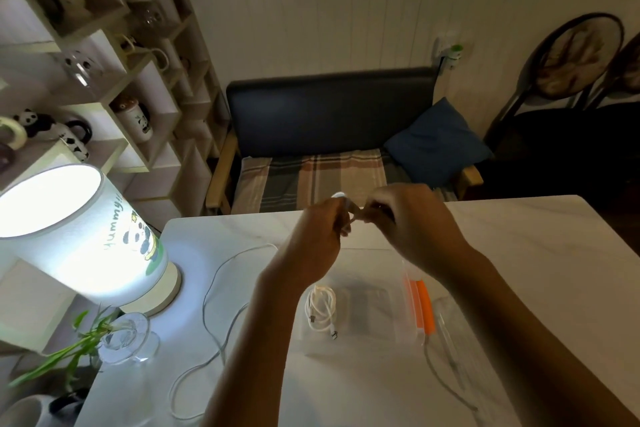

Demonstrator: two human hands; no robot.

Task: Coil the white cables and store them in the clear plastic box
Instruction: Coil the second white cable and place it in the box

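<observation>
Both hands, left hand (320,229) and right hand (398,218), pinch a small cable coil (341,204) above the clear box (363,343) on the counter (519,253); a loose grip risks it springing open, or the trailing cable (214,305) snagging the lamp (86,236).

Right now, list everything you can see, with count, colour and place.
coiled cable: one, white, inside the box
clear plastic box: one, table centre
loose cable: one, white, on table left of box
box lid: one, clear with orange latch, right of box
lamp: one, white, lit, left
glass vase: one, clear, green plant, by lamp
bench: one, dark, behind table
left hand, right hand: both pinching a white cable above the box
</observation>
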